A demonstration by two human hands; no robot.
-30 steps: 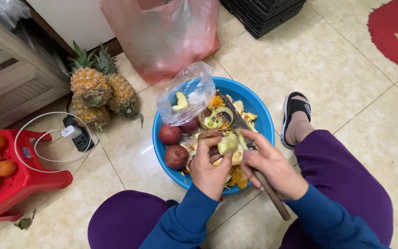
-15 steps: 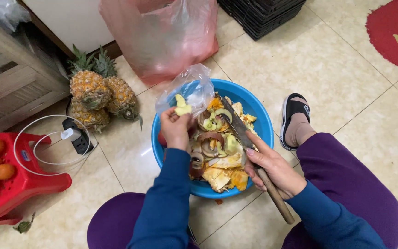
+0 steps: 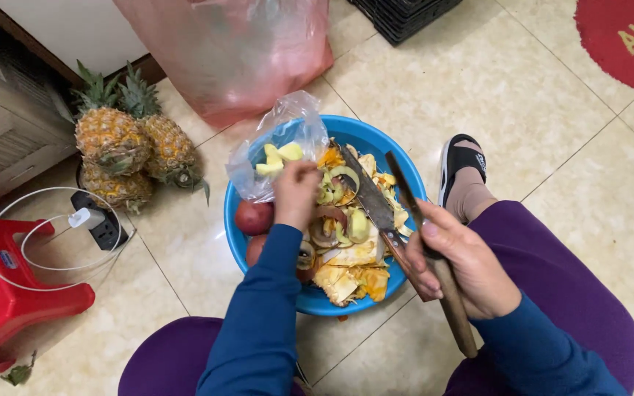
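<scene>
My left hand (image 3: 296,192) reaches across a blue basin (image 3: 376,136), fingertips bunched at the mouth of a clear plastic bag (image 3: 277,139) that holds yellow-green cut fruit pieces (image 3: 279,156). Whether the fingers still hold a piece is hidden. My right hand (image 3: 465,265) hovers over the basin's right rim, shut on a knife (image 3: 370,196) with its blade lying over the peels, together with a long wooden-handled tool (image 3: 452,306). Fruit peels (image 3: 352,265) fill the basin, and red round fruits (image 3: 253,218) lie at its left side.
Three pineapples (image 3: 122,147) stand left of the basin, a pink plastic bag (image 3: 236,51) behind it. A red stool (image 3: 16,297) with a clear lid (image 3: 45,235) and a plug adapter (image 3: 100,229) is at left. My sandalled foot (image 3: 465,170) rests at the right.
My left hand left the peels in the middle of the basin and moved up-left to the clear bag's mouth. The right hand with the knife drew back slightly to the right.
</scene>
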